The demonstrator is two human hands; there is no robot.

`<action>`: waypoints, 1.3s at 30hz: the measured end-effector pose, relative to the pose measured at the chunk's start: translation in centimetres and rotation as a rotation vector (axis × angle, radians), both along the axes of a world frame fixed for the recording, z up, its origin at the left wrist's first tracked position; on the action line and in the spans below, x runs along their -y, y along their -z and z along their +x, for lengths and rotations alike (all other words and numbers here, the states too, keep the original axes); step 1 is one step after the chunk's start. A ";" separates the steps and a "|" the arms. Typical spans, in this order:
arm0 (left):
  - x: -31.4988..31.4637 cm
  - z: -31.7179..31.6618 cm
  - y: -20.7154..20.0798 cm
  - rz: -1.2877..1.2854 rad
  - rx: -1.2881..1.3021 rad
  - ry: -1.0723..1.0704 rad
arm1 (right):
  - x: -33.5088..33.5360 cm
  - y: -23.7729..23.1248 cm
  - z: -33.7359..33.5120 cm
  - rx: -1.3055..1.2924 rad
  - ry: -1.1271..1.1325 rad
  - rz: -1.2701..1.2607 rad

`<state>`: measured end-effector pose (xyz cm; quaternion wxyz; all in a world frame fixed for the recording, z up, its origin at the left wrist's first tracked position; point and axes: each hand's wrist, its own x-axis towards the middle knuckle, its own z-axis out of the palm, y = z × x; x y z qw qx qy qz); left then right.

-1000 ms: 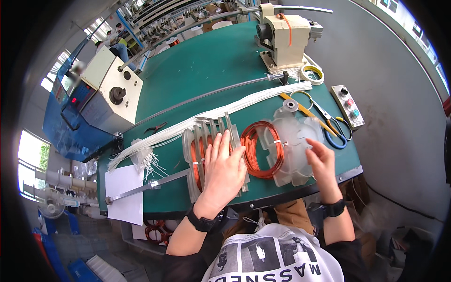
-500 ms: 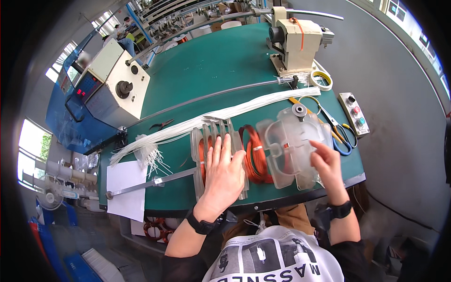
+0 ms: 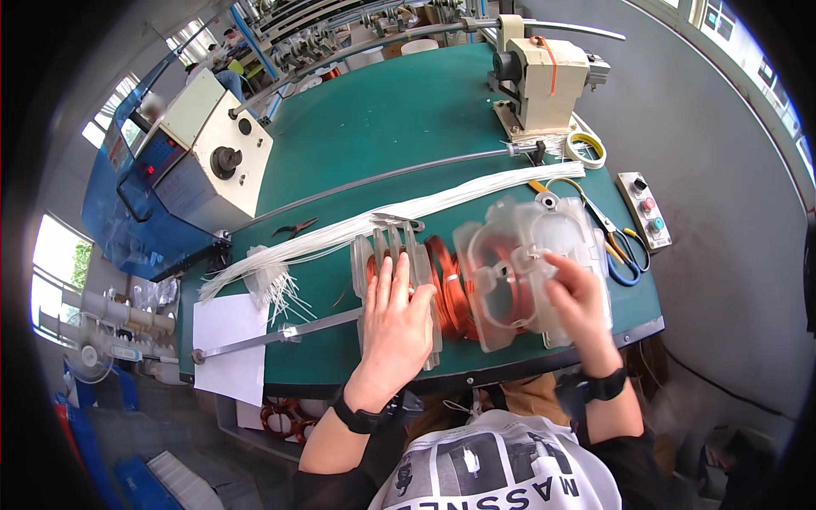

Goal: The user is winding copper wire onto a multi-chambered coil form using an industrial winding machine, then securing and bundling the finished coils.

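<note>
My left hand (image 3: 398, 321) lies over a row of upright translucent plastic plates (image 3: 359, 255), its fingers stretched out and touching them. Orange-brown copper wire coils show between these plates. Just right of that hand stands a tied copper wire coil (image 3: 450, 289). Beyond it, larger translucent winding-form plates (image 3: 489, 323) stand tilted, with more copper wire visible behind and through them. My right hand (image 3: 582, 310), slightly blurred, has its fingers bent and pinched at the rightmost translucent plate (image 3: 565, 229). A metal bar (image 3: 319, 325) runs left from the row of plates.
Long white ties (image 3: 442, 200) lie across the green table (image 3: 382, 110), with pliers (image 3: 295, 228) nearby. Scissors (image 3: 602, 219) and a tape roll (image 3: 586, 150) lie at right, beside a button box (image 3: 643, 208). A winding machine (image 3: 212, 153) stands left; a tailstock (image 3: 548, 85) stands back right.
My right hand has moved slightly left and down. The translucent plates at right have shifted and spread, and more copper wire shows between them. My left hand has barely moved.
</note>
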<state>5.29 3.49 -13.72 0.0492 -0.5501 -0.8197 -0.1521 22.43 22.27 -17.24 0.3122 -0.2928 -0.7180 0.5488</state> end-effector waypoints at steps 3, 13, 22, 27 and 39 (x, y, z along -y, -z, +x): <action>-1.3 0.3 -0.9 0.025 0.069 0.006 | -5.0 -0.1 4.4 0.119 0.071 0.426; 0.3 -1.0 0.1 0.038 0.107 -0.074 | 5.8 -1.8 -4.9 0.243 -0.112 0.436; 1.5 -1.6 -0.4 0.074 0.172 -0.070 | -1.7 -3.9 0.8 0.250 0.241 0.812; 2.0 -2.0 -0.1 0.133 0.186 -0.005 | 9.6 -1.7 -6.8 0.210 -0.264 0.579; 2.1 -1.6 -0.5 0.178 0.491 -0.250 | -4.3 -6.4 2.5 0.340 0.178 0.661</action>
